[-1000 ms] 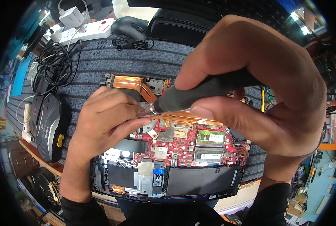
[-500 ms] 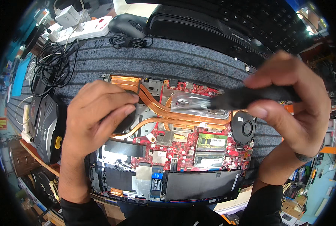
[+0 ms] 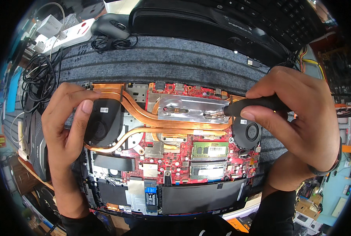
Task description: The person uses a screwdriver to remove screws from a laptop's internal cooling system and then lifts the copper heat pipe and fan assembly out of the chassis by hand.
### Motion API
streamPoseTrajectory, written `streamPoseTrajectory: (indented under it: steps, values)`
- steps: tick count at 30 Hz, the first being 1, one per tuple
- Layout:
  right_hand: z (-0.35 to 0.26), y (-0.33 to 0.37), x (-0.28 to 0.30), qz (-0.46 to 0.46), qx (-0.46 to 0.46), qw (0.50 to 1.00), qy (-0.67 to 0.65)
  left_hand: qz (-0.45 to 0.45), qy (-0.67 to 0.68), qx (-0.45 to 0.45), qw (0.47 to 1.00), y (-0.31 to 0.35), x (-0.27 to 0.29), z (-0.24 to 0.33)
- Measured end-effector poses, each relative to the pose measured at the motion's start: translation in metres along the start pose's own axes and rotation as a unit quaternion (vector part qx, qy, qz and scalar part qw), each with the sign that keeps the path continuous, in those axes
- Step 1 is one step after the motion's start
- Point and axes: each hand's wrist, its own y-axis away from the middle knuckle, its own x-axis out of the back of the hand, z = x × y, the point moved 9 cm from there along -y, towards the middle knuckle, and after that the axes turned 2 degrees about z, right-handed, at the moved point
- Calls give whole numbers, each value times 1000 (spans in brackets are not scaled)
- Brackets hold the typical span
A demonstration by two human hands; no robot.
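The right hand [image 3: 311, 118] is pinching a black-handled, metal-tipped screwdriver [image 3: 238, 106] in its grip, the tip pointing at the right slot of a flat silver sheet [image 3: 195, 108] lying across an opened black laptop with a red circuit board [image 3: 179, 159]. The left hand's [image 3: 65, 122] grip is standing spread beside a black fan [image 3: 104, 118].

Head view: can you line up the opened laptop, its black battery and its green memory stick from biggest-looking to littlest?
1. Opened laptop
2. Black battery
3. Green memory stick
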Motion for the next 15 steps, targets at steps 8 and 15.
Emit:
streamPoseTrajectory:
  steps: [8, 15]
  values:
    - [-1, -4, -3, -9, -16, 1000, 4, 6, -20, -6, 1000, 0, 0, 1]
    - [-4, -1, -4, -17, -44, 998, 31, -3, -11, -14, 1000, 1, -1, 2]
